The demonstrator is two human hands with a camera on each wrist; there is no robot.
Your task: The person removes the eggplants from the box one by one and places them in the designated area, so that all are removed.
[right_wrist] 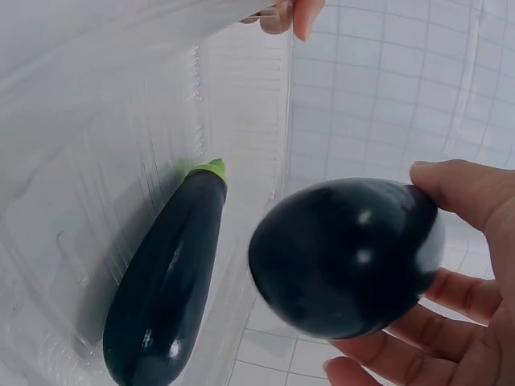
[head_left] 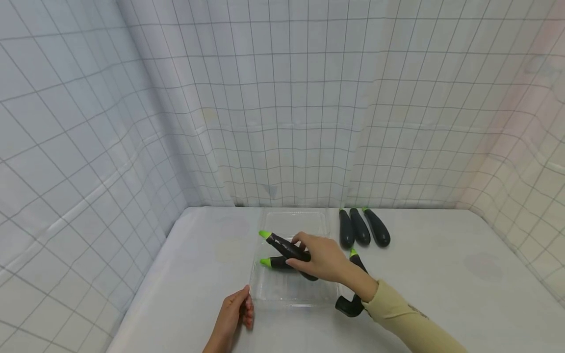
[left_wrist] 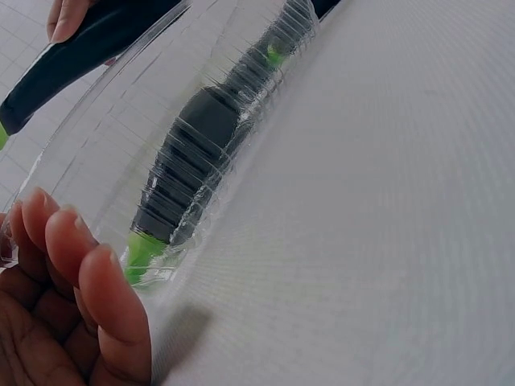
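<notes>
My right hand [head_left: 321,257] grips an eggplant [head_left: 284,245] with a green stem end, holding it slanted over a clear plastic box [head_left: 295,294]. In the right wrist view, the thumb and fingers wrap the held eggplant [right_wrist: 346,257], its rounded end facing the camera. A second eggplant [right_wrist: 165,281] lies inside the box; in the head view, the right hand and the held eggplant partly cover this lower eggplant [head_left: 278,263]. At the box's near left corner, my left hand [head_left: 236,311] pinches the rim, its fingers curled beside the wall in the left wrist view.
Three eggplants [head_left: 361,228] lie side by side behind the box's right side. Another eggplant [head_left: 358,261] is on the table just right of the box, partly behind the right forearm. A black curved piece [head_left: 350,306] sits by the right wrist. Grid-patterned curtains [head_left: 291,108] surround the white table [head_left: 212,255].
</notes>
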